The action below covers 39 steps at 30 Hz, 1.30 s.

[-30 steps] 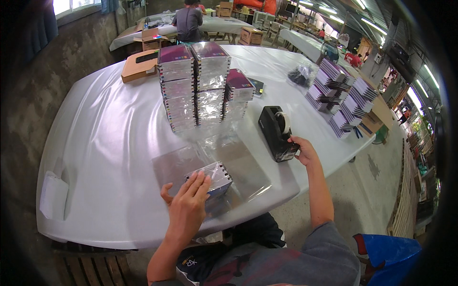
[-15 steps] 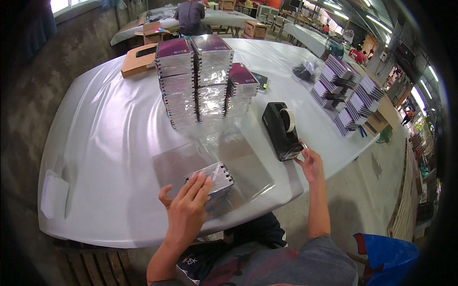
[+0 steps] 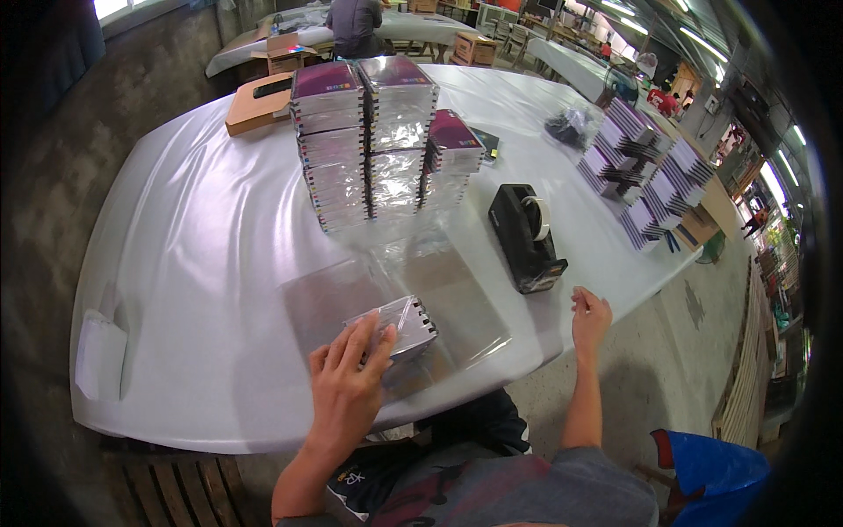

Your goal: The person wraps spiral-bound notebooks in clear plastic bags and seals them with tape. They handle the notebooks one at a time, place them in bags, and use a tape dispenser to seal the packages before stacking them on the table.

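My left hand presses a wrapped pack of booklets flat on the table while my right hand hangs off the table's edge.

My left hand [image 3: 347, 386] lies spread, fingers wide, on top of the small clear-wrapped pack [image 3: 397, 327], which sits on loose sheets of clear film [image 3: 439, 299] at the near edge of the white-covered table [image 3: 202, 263]. My right hand [image 3: 590, 316] is just past the near right edge of the table, fingers loosely curled and pinched together; I think there may be a bit of tape between them, but it is too small to tell. The black tape dispenser [image 3: 524, 237] stands near it on the table. Further back, the tall stacks of wrapped packs [image 3: 378, 140] stand well apart from my hands, with a brown cardboard box [image 3: 259, 104] beside them.
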### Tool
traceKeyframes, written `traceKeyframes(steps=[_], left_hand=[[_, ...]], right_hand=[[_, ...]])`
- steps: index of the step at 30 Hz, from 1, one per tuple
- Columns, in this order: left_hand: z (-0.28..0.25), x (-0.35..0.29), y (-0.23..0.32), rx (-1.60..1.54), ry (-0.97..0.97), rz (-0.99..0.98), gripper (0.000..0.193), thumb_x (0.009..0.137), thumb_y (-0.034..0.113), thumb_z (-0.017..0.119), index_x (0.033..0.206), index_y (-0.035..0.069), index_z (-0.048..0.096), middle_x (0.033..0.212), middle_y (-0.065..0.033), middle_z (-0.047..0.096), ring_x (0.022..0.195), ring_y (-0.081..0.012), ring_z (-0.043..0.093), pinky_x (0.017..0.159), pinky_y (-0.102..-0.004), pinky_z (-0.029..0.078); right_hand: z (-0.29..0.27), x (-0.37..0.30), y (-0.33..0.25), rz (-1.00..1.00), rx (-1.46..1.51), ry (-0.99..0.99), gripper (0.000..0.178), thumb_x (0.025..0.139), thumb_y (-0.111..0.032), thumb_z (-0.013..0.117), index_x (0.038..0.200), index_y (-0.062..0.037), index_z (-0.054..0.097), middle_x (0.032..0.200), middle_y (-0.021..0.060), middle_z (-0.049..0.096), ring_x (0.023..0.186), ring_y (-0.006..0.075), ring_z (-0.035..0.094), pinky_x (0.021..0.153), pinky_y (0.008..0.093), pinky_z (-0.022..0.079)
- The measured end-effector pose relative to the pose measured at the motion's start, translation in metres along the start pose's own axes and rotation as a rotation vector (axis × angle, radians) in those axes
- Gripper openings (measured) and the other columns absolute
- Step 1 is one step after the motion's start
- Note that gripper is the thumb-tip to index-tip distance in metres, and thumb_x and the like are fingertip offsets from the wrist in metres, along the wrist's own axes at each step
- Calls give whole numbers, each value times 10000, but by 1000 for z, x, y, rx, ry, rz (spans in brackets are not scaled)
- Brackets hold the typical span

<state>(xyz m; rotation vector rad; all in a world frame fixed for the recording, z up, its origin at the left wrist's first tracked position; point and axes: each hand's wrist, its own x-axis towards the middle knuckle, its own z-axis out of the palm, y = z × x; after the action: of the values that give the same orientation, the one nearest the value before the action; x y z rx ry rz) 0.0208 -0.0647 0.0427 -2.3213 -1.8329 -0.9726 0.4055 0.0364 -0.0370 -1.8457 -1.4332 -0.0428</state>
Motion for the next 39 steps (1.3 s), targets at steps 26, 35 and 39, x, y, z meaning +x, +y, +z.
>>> traceKeyframes(steps=[26, 35, 39], left_hand=[[10, -3, -11, -98, 57, 109, 570, 705, -1, 628, 1261, 75, 528, 1067, -79, 534, 1088, -270, 530, 835, -377, 455], [-4, 2, -16, 21, -155, 4, 750, 685, 185, 743, 1355, 84, 421, 1305, -127, 440, 1252, -300, 418, 958, -423, 363], [-9, 9, -14, -160, -160, 21, 848, 631, 242, 800, 1357, 77, 395, 1293, -145, 458, 1224, -304, 439, 937, -407, 357]], right_hand=[[19, -121, -233, 641, 1304, -1048, 270, 880, -237, 643, 856, 28, 689, 664, 74, 640, 458, 118, 541, 374, 214, 407], [27, -121, -223, 300, 1004, -945, 301, 850, -280, 686, 834, 20, 703, 636, 52, 638, 520, 69, 537, 401, 227, 402], [46, -131, -207, 171, 854, -815, 304, 811, -279, 726, 768, 20, 695, 571, 25, 606, 549, 49, 518, 430, 227, 388]])
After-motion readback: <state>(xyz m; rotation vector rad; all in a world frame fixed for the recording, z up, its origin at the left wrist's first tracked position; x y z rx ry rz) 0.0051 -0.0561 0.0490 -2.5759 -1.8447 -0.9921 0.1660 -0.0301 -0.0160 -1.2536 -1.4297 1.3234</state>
